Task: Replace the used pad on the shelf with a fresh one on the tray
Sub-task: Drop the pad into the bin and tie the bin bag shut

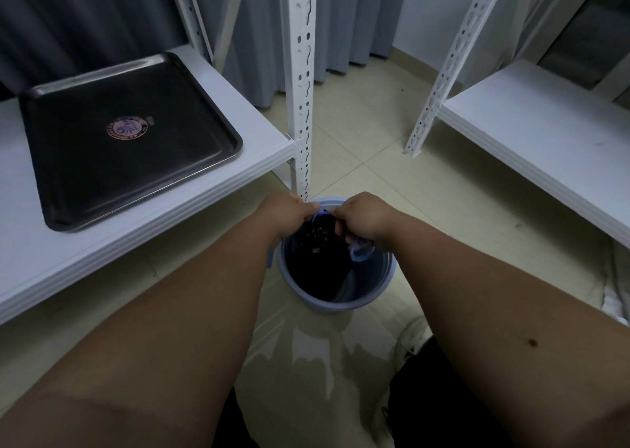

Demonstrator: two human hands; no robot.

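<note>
- Left hand [289,214], right hand [361,217]: both grips pinch a dark crumpled pad [318,231], blue-edged, over the round blue plastic bin [385,277] at 6 o'clock.
- Tray [51,99]: black, glossy, rounded-square; on white shelf [262,134], 10 o'clock.

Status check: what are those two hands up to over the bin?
Left hand and right hand both grip dark pad over blue bin. Tray bare on shelf. Nothing blocking.

A blue bucket [335,297] stands on the tiled floor [368,134] below me. Grey curtains [341,21] hang behind, and a second white rack [531,130] sits to my right.
</note>
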